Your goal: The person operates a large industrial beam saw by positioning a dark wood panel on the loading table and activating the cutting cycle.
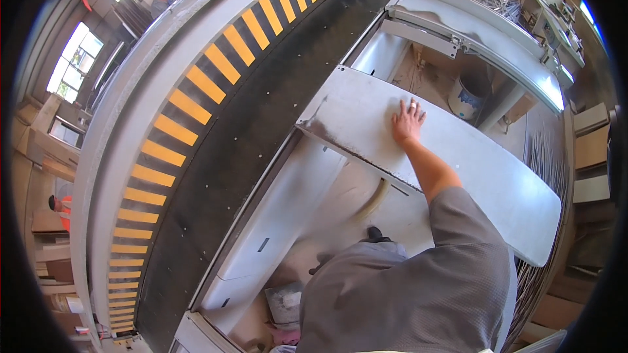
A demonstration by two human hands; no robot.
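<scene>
My right hand [409, 121], with a ring on one finger, lies palm down on a pale grey metal panel [490, 189], its fingers spread and holding nothing. The panel spans the machine's frame beside a long black strip [261, 124]. Beyond it is an opening with a white bucket [466, 95] inside. Below the panel, a dark shoe [375, 234] shows on my side, near a grey metal housing [275, 209]. I cannot make out my left hand.
Yellow-and-black striping [206, 106] runs along a curved-looking grey beam [104, 176]. Two other people, one at the upper left [159, 1] and one in orange [64, 212], are beyond it. Boards [591, 150] stand at the right. A grey bag-like object [282, 304] lies at the bottom.
</scene>
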